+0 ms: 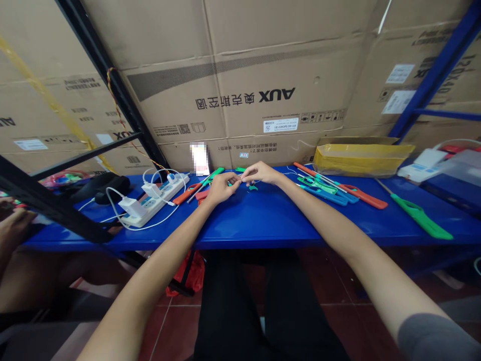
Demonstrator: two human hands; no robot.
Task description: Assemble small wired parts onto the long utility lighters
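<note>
My left hand (221, 188) and my right hand (261, 173) meet above the blue metal shelf (244, 225), their fingertips pinched together on what looks like a thin wire (289, 173). A small green plastic piece (253, 187) lies just below my right fingers. Near my left hand are orange and green handled tools (199, 186). To the right of my right hand lie long green, blue and orange plastic tools (323, 186). A green tool with a thin metal shaft (419, 216) lies farther right.
A white power strip (154, 203) with white chargers and cables stands left of my hands. A black pouch (108, 188) lies beyond it. A yellow package (361, 159) and plastic boxes (451, 168) stand at the right. Another person's hand (15, 225) shows at the far left, behind a black rack post (56, 210).
</note>
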